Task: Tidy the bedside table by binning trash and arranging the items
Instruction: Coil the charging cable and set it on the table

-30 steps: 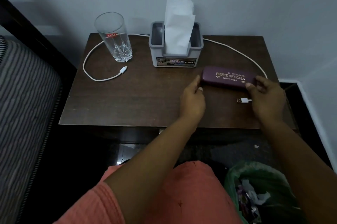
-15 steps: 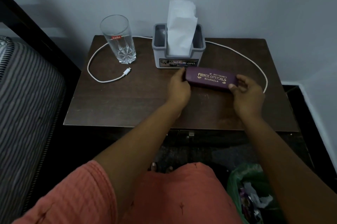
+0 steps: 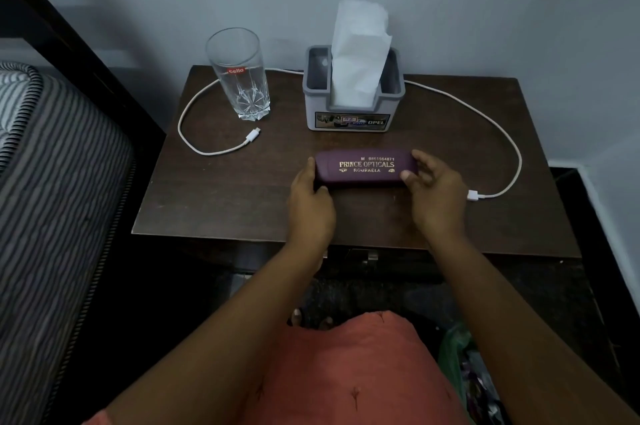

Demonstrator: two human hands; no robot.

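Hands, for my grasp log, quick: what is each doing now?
Left hand: grips the left end of the glasses case.
Right hand: grips its right end.

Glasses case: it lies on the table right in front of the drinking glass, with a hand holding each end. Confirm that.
Wrong in one respect. In the head view the glasses case lies on the table in front of the tissue holder; the drinking glass stands farther left. The left hand and right hand do each hold an end.
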